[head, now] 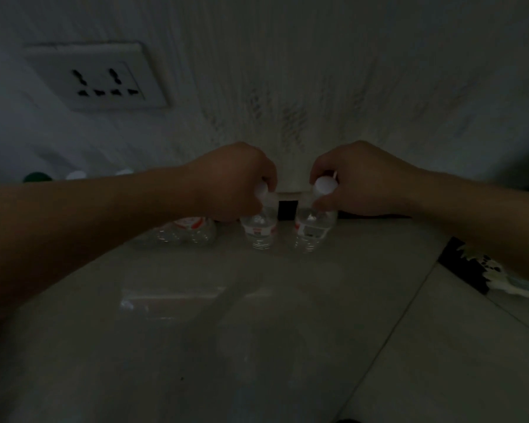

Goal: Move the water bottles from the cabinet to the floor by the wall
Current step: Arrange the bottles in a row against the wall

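Note:
Two clear water bottles with white caps and red-and-white labels stand on the tiled floor against the wall. My left hand (232, 181) grips the neck of the left bottle (259, 230). My right hand (358, 178) grips the neck of the right bottle (313, 228), whose white cap shows between my fingers. Another clear bottle (185, 232) stands just to the left, partly hidden behind my left forearm. Further left along the wall, two white caps (75, 175) and a green cap (37, 177) peek above my arm. The scene is dim.
A white wall (318, 71) rises straight ahead, with a double socket plate (97, 76) at upper left. A dark gap (287, 210) sits at the wall's foot between the two bottles. A dark patterned mat (471, 267) lies at right on the glossy floor tiles (226, 331).

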